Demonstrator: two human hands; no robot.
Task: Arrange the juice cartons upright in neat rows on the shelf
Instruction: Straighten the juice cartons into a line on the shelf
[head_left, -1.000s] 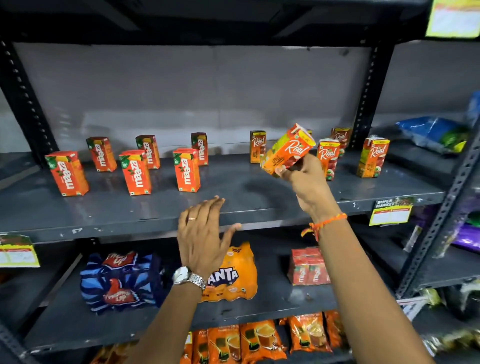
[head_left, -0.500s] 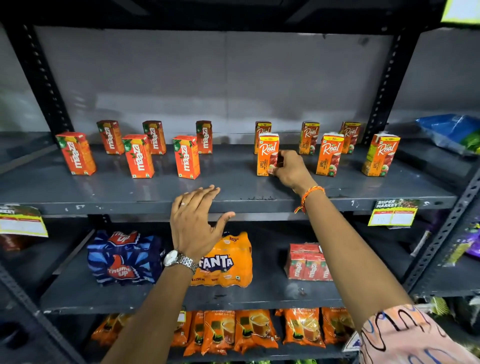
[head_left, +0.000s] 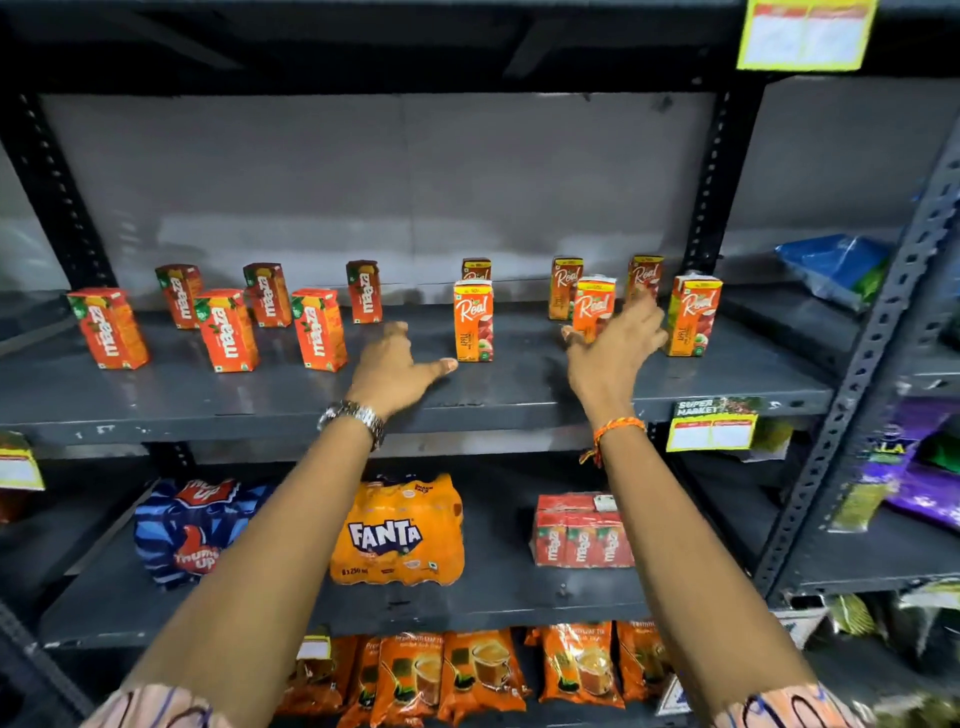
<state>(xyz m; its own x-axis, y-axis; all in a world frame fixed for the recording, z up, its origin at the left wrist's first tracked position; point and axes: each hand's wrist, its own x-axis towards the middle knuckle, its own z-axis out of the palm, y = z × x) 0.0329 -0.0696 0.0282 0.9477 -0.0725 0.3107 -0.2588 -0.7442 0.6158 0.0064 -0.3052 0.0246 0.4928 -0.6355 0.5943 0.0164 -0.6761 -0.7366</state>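
Observation:
On the grey shelf (head_left: 260, 395) several red Maaza cartons (head_left: 226, 330) stand upright in two rows at the left. Several orange Real cartons stand upright at the right, also in two rows. The front Real apple carton (head_left: 473, 321) stands free. My left hand (head_left: 392, 371) rests over the shelf just left of it, fingers apart, holding nothing. My right hand (head_left: 613, 345) is spread open in front of the middle front Real carton (head_left: 594, 304), partly covering it; whether it touches is unclear. Another front Real carton (head_left: 693, 316) stands to its right.
Black slotted uprights (head_left: 714, 187) frame the bay. The shelf below holds a Thums Up pack (head_left: 195, 530), a Fanta pack (head_left: 397, 530) and a Maaza multipack (head_left: 582, 530). Tea sachets (head_left: 478, 670) hang lowest. Yellow price tags (head_left: 711, 423) sit on shelf edges. Bagged goods fill the right bay.
My right hand set the Real carton upright in the front row, let go and moved right to the neighbouring carton. My left hand moved forward onto the shelf.

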